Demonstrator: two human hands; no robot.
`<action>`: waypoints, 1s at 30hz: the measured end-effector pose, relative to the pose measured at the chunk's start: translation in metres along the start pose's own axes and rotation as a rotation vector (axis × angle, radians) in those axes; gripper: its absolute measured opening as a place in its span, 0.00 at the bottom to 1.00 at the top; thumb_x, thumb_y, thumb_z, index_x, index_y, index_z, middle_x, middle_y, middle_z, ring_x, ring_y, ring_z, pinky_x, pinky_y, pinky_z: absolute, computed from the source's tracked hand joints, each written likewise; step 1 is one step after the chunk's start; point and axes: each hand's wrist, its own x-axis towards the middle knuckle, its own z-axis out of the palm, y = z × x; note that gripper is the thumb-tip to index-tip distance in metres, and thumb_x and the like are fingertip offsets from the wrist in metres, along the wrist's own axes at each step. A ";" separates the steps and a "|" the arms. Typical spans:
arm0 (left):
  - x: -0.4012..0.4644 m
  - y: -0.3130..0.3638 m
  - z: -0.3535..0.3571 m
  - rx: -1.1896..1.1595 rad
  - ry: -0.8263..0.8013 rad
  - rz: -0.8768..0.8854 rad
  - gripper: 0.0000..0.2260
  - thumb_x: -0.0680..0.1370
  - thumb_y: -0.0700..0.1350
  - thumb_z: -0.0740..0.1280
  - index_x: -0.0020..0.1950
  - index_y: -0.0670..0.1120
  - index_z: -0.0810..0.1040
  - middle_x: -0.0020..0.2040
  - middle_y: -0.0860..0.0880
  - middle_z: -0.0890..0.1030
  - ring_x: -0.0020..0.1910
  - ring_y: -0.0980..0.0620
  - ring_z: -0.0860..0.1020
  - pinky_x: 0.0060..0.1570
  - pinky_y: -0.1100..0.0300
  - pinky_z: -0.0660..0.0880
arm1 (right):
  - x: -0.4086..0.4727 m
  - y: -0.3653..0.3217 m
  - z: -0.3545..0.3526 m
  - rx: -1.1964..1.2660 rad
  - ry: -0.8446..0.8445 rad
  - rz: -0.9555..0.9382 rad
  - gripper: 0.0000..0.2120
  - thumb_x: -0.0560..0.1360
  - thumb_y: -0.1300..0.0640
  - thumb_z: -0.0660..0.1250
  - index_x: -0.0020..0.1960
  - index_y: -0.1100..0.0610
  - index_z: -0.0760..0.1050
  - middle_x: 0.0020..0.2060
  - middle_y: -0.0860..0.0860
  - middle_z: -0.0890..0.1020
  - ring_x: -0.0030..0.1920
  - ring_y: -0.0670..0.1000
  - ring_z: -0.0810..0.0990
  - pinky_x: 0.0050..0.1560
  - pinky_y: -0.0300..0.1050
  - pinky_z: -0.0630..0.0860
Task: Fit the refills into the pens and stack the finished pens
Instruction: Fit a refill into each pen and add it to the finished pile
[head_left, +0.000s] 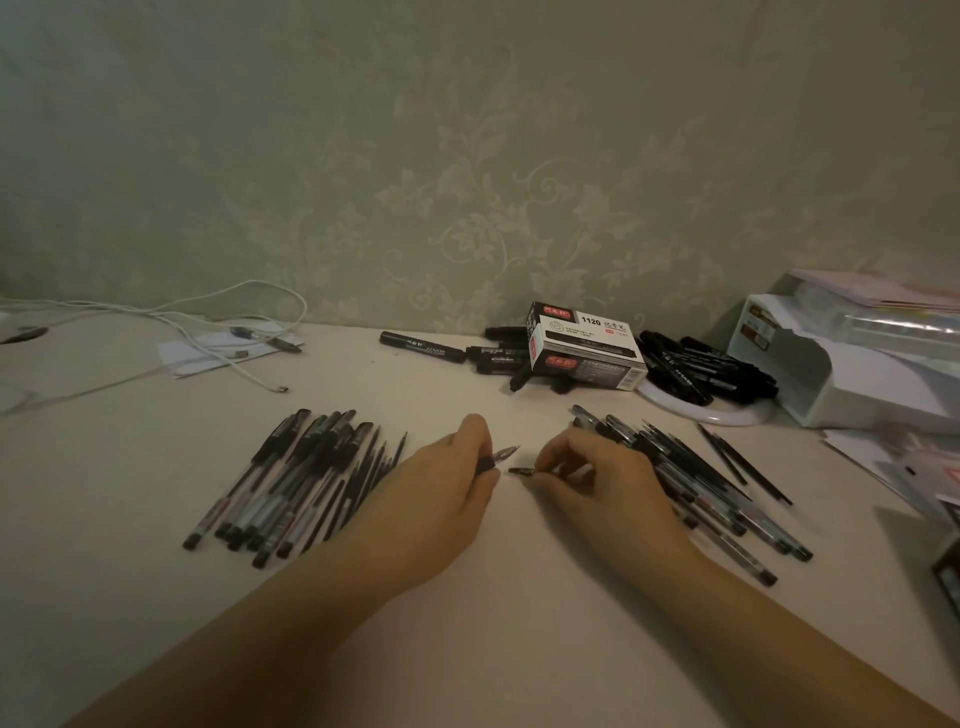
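A pale counter (467, 597) carries two pen piles, one left (291, 483) and one right (701, 483). Markers (696, 366) and a box (582, 345) lie by its back edge, cables (208, 332) at back left, a tray (852, 358) at right.

Pen barrel (488, 460) hidden inside left hand (441, 499) (only tip shows), organizer (852, 364) cut off right

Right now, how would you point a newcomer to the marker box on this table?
Start at the patterned wall and drop to the table's far edge, right of centre. The marker box lies there among loose black markers, the only boxed item, printed 1120 on its white top.
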 end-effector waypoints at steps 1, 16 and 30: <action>0.000 0.000 0.000 0.013 0.001 0.008 0.05 0.82 0.50 0.58 0.48 0.53 0.63 0.38 0.55 0.71 0.35 0.58 0.71 0.32 0.64 0.64 | 0.000 0.000 0.000 -0.030 -0.010 -0.006 0.04 0.74 0.54 0.73 0.44 0.47 0.79 0.41 0.39 0.79 0.47 0.33 0.75 0.41 0.22 0.69; 0.002 0.004 0.001 -0.044 0.027 0.125 0.07 0.81 0.54 0.57 0.51 0.54 0.73 0.40 0.58 0.74 0.39 0.59 0.73 0.36 0.65 0.67 | -0.001 -0.005 -0.002 0.378 -0.123 -0.045 0.09 0.77 0.48 0.67 0.42 0.50 0.82 0.34 0.48 0.83 0.38 0.47 0.80 0.42 0.33 0.75; 0.001 0.004 0.000 -0.095 -0.005 0.087 0.10 0.82 0.52 0.55 0.52 0.51 0.75 0.34 0.55 0.73 0.34 0.57 0.72 0.35 0.59 0.69 | 0.000 -0.005 -0.003 0.417 -0.089 0.012 0.12 0.74 0.39 0.66 0.46 0.46 0.81 0.42 0.44 0.83 0.43 0.44 0.80 0.46 0.37 0.76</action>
